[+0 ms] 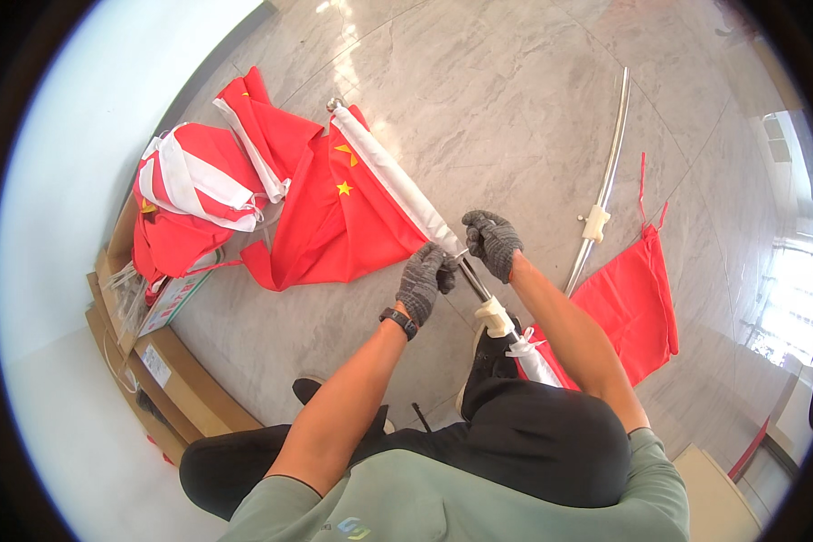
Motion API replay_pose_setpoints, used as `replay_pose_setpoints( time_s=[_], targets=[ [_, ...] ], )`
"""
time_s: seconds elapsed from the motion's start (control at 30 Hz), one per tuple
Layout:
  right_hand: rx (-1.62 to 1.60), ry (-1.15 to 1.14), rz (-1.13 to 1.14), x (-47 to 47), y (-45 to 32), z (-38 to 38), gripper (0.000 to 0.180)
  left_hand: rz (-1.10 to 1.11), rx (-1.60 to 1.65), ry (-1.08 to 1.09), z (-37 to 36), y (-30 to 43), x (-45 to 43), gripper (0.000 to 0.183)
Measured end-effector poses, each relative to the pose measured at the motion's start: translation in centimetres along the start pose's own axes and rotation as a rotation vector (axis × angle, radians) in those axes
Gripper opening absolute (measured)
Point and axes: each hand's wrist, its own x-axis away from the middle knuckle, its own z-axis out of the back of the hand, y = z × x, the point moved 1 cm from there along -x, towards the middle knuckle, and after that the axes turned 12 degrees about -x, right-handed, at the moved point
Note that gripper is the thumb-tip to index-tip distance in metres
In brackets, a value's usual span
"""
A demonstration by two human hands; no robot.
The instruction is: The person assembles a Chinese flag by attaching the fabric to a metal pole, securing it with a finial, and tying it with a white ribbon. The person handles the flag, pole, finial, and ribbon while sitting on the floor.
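A red flag with yellow stars (pixel 379 230) lies on the floor, its white sleeve (pixel 396 179) threaded over a shiny metal pole (pixel 475 279). At the sleeve's lower end, my left hand (pixel 423 281), in a grey knit glove, pinches a thin white tie cord (pixel 461 253) beside the pole. My right hand (pixel 493 244), also gloved, is just across the pole with its fingers curled; whether cord is between them is hard to see. Lower on the pole sits a cream plastic fitting (pixel 493 317). Below it, a second white sleeve (pixel 536 362) is tied on with a bow.
Bundled red flags with white bands (pixel 200 183) rest at the left, over an open cardboard box (pixel 196 386) by the white wall. Another metal pole (pixel 613 156) with a cream fitting (pixel 594 223) lies at the right, beside a red flag (pixel 633 305). My black shoe (pixel 491 352) is near the pole.
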Motion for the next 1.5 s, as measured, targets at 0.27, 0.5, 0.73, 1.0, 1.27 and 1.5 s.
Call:
replay_pose_setpoints(
  time_s=[0.27,0.5,0.73,1.0,1.27,1.5],
  targets=[
    [0.012,-0.029,0.031,-0.3,-0.1,0.2,0.014,0.02,-0.054,0.017,1.0,-0.8,-0.3,0.019],
    [0.212,0.03,0.081,-0.7,-0.1,1.3,0.016,0.092,-0.059,0.095,0.9,-0.8,-0.7,0.017],
    [0.527,-0.07,0.25,0.9,-1.7,2.1,0.014,-0.009,-0.17,0.122,2.2,2.0,-2.2,0.018],
    [1.19,-0.187,0.486,3.9,-0.7,-0.6,0.042,0.058,-0.205,0.13,1.6,3.7,-1.7,0.021],
    [1.297,-0.321,0.457,3.2,-1.0,0.0,0.031,0.053,-0.17,0.129,3.0,2.2,-0.9,0.022],
    [0.312,-0.203,-0.054,1.5,1.1,0.9,0.017,0.121,-0.048,0.115,2.9,0.0,-1.0,0.026]
  ],
)
